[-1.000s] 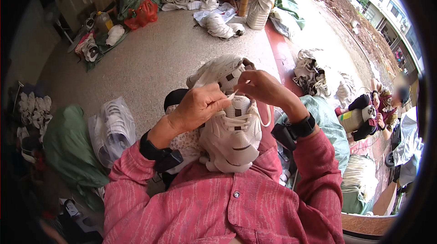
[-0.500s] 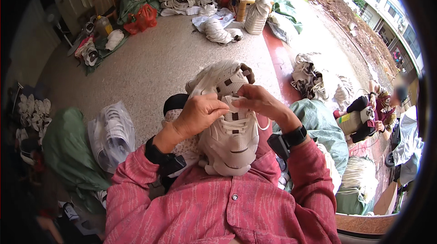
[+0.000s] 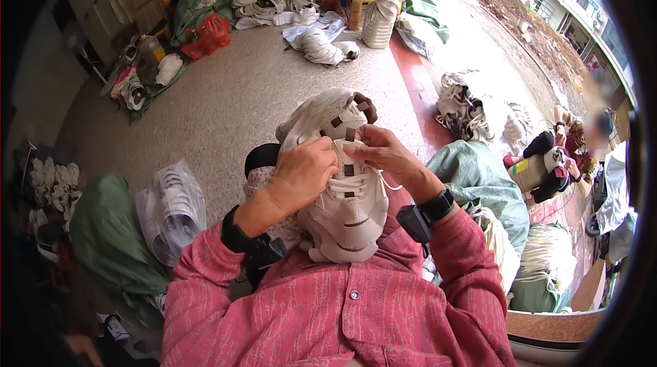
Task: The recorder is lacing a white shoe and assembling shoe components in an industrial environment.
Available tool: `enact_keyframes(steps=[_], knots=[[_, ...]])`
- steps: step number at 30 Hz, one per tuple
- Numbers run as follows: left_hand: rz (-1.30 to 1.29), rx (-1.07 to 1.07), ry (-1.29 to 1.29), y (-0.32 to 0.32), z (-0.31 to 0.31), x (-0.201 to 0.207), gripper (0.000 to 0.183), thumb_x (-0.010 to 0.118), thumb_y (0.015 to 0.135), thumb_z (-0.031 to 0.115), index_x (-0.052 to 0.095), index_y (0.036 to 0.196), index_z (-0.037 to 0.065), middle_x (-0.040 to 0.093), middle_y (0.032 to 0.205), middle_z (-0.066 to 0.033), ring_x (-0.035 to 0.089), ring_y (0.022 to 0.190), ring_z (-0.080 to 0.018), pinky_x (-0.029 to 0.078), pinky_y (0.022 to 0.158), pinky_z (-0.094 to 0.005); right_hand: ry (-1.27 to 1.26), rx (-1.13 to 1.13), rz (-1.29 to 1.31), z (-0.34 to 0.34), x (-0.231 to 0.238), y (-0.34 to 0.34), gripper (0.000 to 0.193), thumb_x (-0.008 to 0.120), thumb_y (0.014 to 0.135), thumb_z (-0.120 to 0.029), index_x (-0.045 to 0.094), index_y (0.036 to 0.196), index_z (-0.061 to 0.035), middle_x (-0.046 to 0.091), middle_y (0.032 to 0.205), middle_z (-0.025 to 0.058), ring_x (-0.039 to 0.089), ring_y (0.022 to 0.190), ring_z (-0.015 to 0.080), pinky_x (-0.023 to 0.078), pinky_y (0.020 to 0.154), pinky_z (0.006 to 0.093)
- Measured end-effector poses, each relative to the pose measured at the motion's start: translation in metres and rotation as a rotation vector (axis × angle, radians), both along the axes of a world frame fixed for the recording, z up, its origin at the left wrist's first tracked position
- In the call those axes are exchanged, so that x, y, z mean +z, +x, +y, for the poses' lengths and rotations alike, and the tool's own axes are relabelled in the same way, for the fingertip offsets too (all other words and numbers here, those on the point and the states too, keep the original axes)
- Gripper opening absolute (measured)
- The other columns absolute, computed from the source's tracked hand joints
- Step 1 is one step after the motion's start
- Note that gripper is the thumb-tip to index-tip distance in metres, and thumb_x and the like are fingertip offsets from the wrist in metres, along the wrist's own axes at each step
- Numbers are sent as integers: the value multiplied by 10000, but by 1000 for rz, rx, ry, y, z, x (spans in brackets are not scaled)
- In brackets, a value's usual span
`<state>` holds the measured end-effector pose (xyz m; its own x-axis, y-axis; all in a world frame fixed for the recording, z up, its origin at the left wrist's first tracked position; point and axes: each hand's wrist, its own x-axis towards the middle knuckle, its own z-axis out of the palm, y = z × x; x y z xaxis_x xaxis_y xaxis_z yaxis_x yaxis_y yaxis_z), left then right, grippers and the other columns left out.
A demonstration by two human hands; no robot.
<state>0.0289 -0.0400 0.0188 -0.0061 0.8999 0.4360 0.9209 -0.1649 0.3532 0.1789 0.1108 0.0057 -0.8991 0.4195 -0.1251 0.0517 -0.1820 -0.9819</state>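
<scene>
A cream-white shoe upper (image 3: 345, 226), partly laced, lies on my lap with its toe toward me. More nested uppers (image 3: 321, 107) continue from its far end. My left hand (image 3: 304, 172) is closed at the left edge of the lace opening; its fingertips and what they pinch are hidden. Between thumb and fingers, my right hand (image 3: 390, 158) pinches the top of the shoe tongue (image 3: 348, 155), beside a small dark tab. A loose white lace (image 3: 390, 184) loops out on the right side, below my right hand.
Left of me are a clear bag of uppers (image 3: 171, 206) and a green sack (image 3: 113, 230). On the right lie a green tarp (image 3: 479, 179) and a bundle of white laces (image 3: 547, 257). Another person (image 3: 564, 155) sits farther right, holding uppers. More upper piles (image 3: 465, 110) stand beyond.
My left hand has rolled inward, so its fingertips are now hidden. My right hand has shifted slightly and grips the tongue top, where a dark tab now shows. The view has moved slightly.
</scene>
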Motion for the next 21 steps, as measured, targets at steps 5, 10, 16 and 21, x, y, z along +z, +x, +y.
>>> enact_keyframes(steps=[5, 10, 16, 21], knots=[[-83, -103, -89, -4, 8, -2, 87, 670, 804, 113, 650, 794, 28, 587, 852, -84, 608, 796, -266, 485, 706, -352, -29, 3, 4, 4, -10, 1, 204, 717, 883, -181, 549, 942, -82, 538, 803, -52, 488, 683, 33, 372, 565, 200], [-382, -131, -123, -2, 10, -9, 86, 662, 824, 86, 653, 802, 3, 597, 839, -85, 596, 750, -206, 468, 695, -304, -85, -42, 93, 6, -28, -6, 211, 720, 884, -197, 546, 939, -92, 528, 789, -60, 473, 659, 28, 356, 546, 192], [-595, 19, -151, 4, 2, -19, 118, 679, 853, 99, 651, 819, -11, 577, 799, -41, 550, 738, -124, 438, 672, -267, 23, -52, 52, 1, -20, -2, 231, 710, 896, -220, 534, 958, -83, 544, 808, -55, 493, 681, 30, 384, 559, 198], [-682, -10, -14, 13, 7, -28, 108, 683, 843, 86, 635, 810, -6, 585, 794, -88, 585, 712, -203, 463, 655, -310, 69, -80, 60, -2, -19, -2, 235, 708, 900, -225, 532, 961, -81, 533, 793, -60, 482, 668, 28, 370, 539, 196]])
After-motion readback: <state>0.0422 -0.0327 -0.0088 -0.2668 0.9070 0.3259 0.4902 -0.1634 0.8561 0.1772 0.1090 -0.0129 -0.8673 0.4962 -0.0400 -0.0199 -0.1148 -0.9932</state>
